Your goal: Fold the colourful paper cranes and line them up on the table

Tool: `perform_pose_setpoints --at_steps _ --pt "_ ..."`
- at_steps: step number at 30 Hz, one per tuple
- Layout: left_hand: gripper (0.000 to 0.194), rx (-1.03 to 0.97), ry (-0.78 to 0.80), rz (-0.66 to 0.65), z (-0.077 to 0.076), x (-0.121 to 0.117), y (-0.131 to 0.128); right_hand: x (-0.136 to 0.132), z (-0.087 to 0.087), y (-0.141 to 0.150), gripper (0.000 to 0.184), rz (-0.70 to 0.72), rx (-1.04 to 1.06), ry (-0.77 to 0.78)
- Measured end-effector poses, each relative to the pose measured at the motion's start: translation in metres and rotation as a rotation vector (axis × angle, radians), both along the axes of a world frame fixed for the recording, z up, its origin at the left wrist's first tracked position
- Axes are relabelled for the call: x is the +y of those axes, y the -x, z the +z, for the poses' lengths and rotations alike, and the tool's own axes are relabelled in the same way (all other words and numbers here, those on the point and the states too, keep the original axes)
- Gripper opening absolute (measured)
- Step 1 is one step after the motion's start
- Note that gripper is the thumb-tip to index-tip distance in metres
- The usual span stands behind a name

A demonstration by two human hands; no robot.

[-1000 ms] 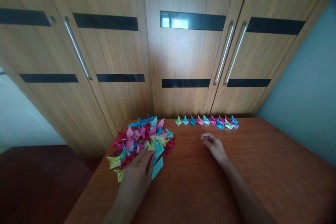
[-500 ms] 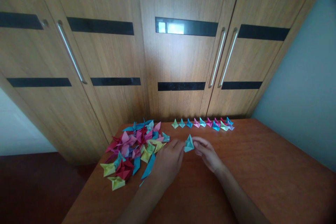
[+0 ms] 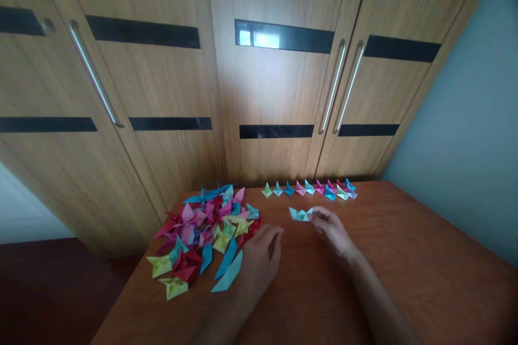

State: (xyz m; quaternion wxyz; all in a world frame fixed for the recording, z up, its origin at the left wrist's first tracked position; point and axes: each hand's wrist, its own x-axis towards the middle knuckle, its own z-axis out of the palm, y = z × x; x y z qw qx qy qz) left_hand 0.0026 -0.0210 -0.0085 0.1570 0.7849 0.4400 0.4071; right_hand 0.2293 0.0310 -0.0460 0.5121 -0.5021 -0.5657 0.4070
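Between the fingertips of my right hand (image 3: 328, 229) is a pale teal paper boat (image 3: 300, 215), pinched by its right end. My left hand (image 3: 265, 253) hovers beside the pile with its fingers loosely curved and a gap at the thumb; nothing shows in it. Left of it spreads a heap of folded papers: a dark red folded piece (image 3: 187, 266), a yellow paper boat (image 3: 174, 287), a pink folded piece (image 3: 190, 218) and others in blue and purple. A pale teal folded strip (image 3: 229, 273) lies against my left wrist.
Along the table's far edge stands a row of small paper boats, with a green boat (image 3: 266, 190) at its left end and a blue boat (image 3: 329, 192) in front on the right. Behind the wooden table (image 3: 404, 259) rises a wooden wardrobe (image 3: 275, 91). A pale wall (image 3: 457, 145) borders the right.
My left hand has let go of the teal boat and drawn back to the left. My right hand still holds the boat, now turned broadside and shifted slightly right.
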Motion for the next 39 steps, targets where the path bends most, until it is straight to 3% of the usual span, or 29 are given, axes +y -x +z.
perform_pose_setpoints --at_steps 3,6,12,21,39 --pt "0.023 0.037 0.129 -0.126 -0.016 -0.014 -0.011 0.011 -0.011 -0.029 0.031 -0.294 -0.304 0.011" --pt "0.028 0.074 0.200 -0.250 -0.027 -0.020 -0.020 0.019 -0.020 -0.048 0.030 -0.525 -0.650 0.152" --pt "0.028 -0.039 0.253 -0.217 -0.034 -0.013 -0.020 0.038 -0.017 -0.043 0.040 -0.573 -1.034 0.434" --pt "0.028 -0.105 0.308 -0.214 -0.036 -0.008 -0.020 0.063 -0.015 -0.035 0.040 -0.571 -1.115 0.443" --pt "0.031 -0.068 0.311 -0.268 -0.041 -0.007 -0.019 0.063 -0.015 -0.033 0.041 -0.572 -1.114 0.430"
